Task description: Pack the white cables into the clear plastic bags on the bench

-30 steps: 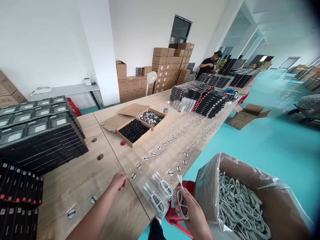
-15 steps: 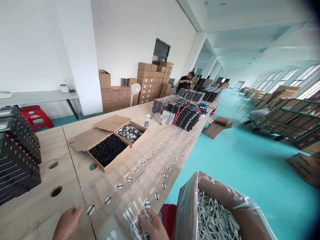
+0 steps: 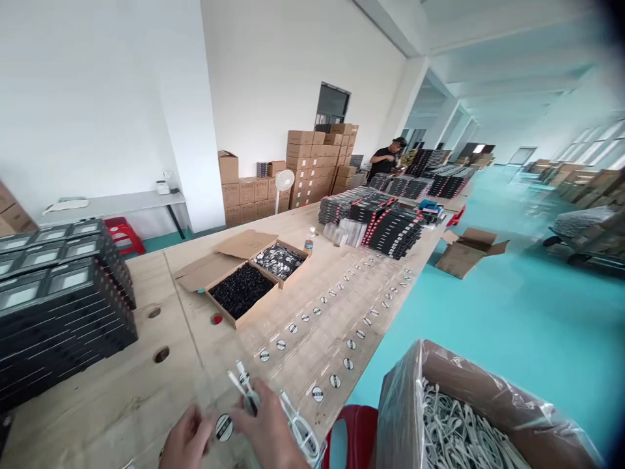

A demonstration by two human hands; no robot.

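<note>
Bare left hand [image 3: 185,440] just beside bare right hand [image 3: 263,423], right fingers [image 3: 261,407] pinching thin white cable [image 3: 300,430] (2 plugs [image 3: 239,378] upward), 1 round black-and-white sticker [image 3: 224,427] between.

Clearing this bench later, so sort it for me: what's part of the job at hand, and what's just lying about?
Part of the job: left hand; right hand; white cable; round black-and-white sticker; plastic-lined carton of white cables.

Just lying about: stacked black boxes; carton of small black items; water bottle; pedestal fan; red stool.

Cardbd boxes [image 3: 306,159] stacked @ back wall, white fan [image 3: 284,181] in front.
</note>
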